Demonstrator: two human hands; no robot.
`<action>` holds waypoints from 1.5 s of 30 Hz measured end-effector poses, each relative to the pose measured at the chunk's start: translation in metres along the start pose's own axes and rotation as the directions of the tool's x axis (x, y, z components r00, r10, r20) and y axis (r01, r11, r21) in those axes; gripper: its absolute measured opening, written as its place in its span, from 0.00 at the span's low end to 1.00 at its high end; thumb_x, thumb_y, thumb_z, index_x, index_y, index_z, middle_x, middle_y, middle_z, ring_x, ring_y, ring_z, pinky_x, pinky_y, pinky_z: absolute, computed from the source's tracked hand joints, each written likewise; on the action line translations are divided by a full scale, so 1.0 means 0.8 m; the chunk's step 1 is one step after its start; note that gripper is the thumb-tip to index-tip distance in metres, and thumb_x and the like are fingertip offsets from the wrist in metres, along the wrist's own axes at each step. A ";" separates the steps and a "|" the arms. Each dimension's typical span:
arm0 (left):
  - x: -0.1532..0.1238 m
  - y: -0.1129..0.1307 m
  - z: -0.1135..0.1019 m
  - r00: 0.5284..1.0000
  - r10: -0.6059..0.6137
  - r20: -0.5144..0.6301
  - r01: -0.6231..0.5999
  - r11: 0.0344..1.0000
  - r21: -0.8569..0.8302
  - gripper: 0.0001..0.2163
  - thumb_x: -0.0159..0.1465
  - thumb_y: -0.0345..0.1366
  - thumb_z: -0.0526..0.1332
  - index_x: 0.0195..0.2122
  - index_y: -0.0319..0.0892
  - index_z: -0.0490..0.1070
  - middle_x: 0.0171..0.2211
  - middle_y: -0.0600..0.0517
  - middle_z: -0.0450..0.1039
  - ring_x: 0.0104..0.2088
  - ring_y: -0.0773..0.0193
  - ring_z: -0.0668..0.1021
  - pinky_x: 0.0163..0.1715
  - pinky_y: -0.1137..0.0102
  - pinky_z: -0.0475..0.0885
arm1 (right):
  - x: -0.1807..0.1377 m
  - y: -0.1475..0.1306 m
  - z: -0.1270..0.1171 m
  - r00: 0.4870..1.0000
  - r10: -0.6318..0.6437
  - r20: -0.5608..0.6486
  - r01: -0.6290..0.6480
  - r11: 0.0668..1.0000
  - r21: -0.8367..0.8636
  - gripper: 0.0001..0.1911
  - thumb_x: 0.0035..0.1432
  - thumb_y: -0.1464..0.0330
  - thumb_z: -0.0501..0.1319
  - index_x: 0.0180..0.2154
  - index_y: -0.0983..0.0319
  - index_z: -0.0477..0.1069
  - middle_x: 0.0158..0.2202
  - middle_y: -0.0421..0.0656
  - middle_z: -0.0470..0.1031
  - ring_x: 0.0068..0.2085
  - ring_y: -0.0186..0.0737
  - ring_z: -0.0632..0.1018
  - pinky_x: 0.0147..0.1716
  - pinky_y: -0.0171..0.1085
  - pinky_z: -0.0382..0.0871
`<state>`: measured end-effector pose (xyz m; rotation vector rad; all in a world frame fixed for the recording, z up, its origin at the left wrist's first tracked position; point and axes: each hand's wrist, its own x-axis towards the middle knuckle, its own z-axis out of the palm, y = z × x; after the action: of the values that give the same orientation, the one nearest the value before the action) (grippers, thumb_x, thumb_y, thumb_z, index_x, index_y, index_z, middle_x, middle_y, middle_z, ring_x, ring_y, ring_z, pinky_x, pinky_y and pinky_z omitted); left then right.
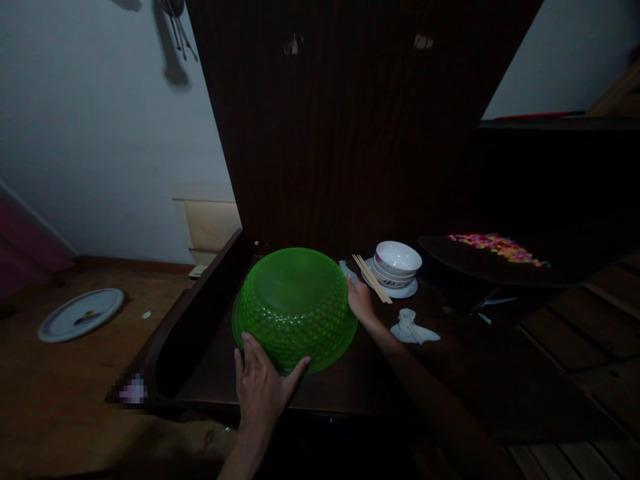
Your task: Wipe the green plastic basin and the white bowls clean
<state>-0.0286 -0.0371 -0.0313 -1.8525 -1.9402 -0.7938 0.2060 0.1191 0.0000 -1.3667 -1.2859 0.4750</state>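
Note:
A green plastic basin (pixel 294 300) lies upside down on a dark wooden table (pixel 350 380). My left hand (pixel 260 383) rests flat on its near rim, fingers spread apart. On the basin's far right rim sits my right hand (pixel 360 301), its fingers curled over the edge. Both hands touch the basin.
Stacked white bowls (pixel 397 261) on a plate stand behind the basin, with wooden chopsticks (pixel 371 278) beside them. A crumpled white cloth (pixel 413 328) lies right of my right arm. A dark tray with colourful pieces (pixel 493 245) sits at the right. A white plate (pixel 80 313) lies on the floor at left.

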 end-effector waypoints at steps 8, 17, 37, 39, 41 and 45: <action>0.001 0.002 0.004 1.000 0.010 -0.026 -0.008 0.999 0.050 0.63 0.55 0.73 0.50 0.63 0.04 0.44 0.57 0.08 0.59 0.56 0.28 0.74 0.59 0.45 0.65 | -0.048 0.015 -0.012 0.999 0.049 0.004 -0.049 0.998 -0.050 0.24 0.62 0.55 0.49 0.41 0.64 0.77 0.36 0.52 0.80 0.41 0.52 0.80 0.43 0.46 0.74; 0.006 0.008 -0.002 1.000 -0.011 -0.010 0.012 0.997 0.073 0.61 0.57 0.72 0.45 0.63 0.05 0.44 0.57 0.09 0.61 0.57 0.30 0.74 0.59 0.44 0.64 | -0.138 -0.025 -0.044 0.993 0.059 0.101 -0.047 0.992 -0.116 0.20 0.63 0.54 0.50 0.26 0.58 0.69 0.19 0.39 0.67 0.22 0.38 0.69 0.24 0.36 0.63; 0.038 -0.054 0.001 0.993 -0.030 0.119 0.066 0.948 -0.311 0.56 0.54 0.65 0.62 0.71 0.31 0.39 0.69 0.27 0.51 0.67 0.38 0.61 0.60 0.47 0.68 | -0.019 0.002 -0.021 0.988 -0.066 0.141 0.087 0.985 -0.149 0.21 0.61 0.59 0.51 0.45 0.61 0.77 0.41 0.50 0.82 0.46 0.51 0.81 0.47 0.47 0.74; 0.040 -0.059 0.008 0.993 0.004 0.119 0.036 0.941 -0.336 0.59 0.53 0.65 0.63 0.72 0.32 0.33 0.70 0.27 0.48 0.68 0.37 0.59 0.60 0.46 0.67 | -0.024 0.010 -0.017 0.988 -0.041 0.148 0.065 0.986 -0.157 0.21 0.62 0.60 0.49 0.42 0.61 0.77 0.36 0.50 0.82 0.41 0.49 0.82 0.42 0.45 0.75; 0.042 -0.058 0.011 0.992 0.010 0.125 0.031 0.946 -0.323 0.61 0.52 0.66 0.63 0.72 0.31 0.31 0.69 0.25 0.50 0.67 0.35 0.62 0.57 0.45 0.69 | -0.035 0.014 -0.020 0.990 -0.029 0.135 0.053 0.983 -0.176 0.19 0.61 0.62 0.49 0.41 0.62 0.76 0.34 0.50 0.81 0.39 0.49 0.82 0.39 0.42 0.74; 0.042 -0.053 0.009 0.993 0.027 0.114 0.002 0.969 -0.247 0.61 0.54 0.67 0.61 0.71 0.29 0.30 0.67 0.23 0.53 0.64 0.35 0.67 0.53 0.48 0.73 | -0.070 0.011 -0.032 0.990 -0.014 0.139 0.044 0.974 -0.220 0.16 0.57 0.68 0.52 0.38 0.63 0.77 0.29 0.49 0.79 0.33 0.47 0.81 0.34 0.38 0.73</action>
<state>-0.0727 -0.0057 -0.0234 -2.0951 -1.9727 -0.9821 0.2135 0.0618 -0.0219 -1.5202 -1.5054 0.4189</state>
